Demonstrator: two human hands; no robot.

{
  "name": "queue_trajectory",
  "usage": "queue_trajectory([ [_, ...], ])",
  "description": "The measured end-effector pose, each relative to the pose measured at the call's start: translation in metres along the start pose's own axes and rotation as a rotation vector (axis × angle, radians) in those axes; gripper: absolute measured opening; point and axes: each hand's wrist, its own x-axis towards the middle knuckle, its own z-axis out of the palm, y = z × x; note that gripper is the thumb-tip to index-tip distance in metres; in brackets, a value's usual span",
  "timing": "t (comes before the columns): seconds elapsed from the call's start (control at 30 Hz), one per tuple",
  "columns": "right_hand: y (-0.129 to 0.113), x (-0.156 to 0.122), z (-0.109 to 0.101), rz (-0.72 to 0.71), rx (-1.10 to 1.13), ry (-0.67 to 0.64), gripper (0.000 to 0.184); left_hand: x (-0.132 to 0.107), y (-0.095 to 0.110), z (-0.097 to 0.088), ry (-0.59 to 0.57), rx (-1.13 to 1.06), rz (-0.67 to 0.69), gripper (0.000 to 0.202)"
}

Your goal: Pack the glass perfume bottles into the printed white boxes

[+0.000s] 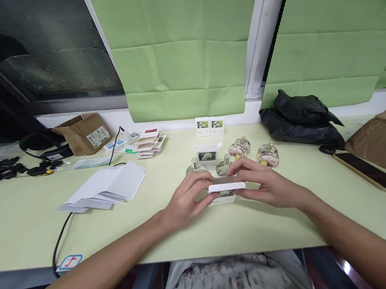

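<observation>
Both my hands hold a small white carton [226, 189] just above the pale green table [186, 233]. My left hand [187, 201] grips its left end with curled fingers. My right hand [267, 183] pinches its right end and top flap. Behind it stand an open white box with a flower picture [207, 156], two clear bottles with silver caps [194, 165] and several round glass bottles [267, 153]. Two closed boxes [209, 125] stand by the wall.
White paper sheets [108, 188] lie at left, with a black cable [62, 235] running off the front edge. Cards [150, 145], a cardboard box [83, 132] and black gear sit at the back left. A black bag [302, 119], a phone [368, 171] and a brown parcel [382, 138] are at right.
</observation>
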Motion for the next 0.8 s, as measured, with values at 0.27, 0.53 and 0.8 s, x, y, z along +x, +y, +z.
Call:
queue_trajectory([
  [0.27, 0.009, -0.003, 0.016, -0.095, -0.051, 0.331, 0.043, -0.004, -0.009, 0.004, 0.033, -0.071, -0.059, 0.047],
  [0.53, 0.014, -0.008, 0.031, -0.210, -0.220, 0.350, 0.039, -0.005, -0.012, 0.006, 0.033, -0.083, -0.023, 0.057],
  [0.8, 0.018, -0.013, 0.033, -0.286, -0.336, 0.405, 0.036, -0.008, -0.017, 0.003, -0.010, -0.092, 0.035, 0.063],
])
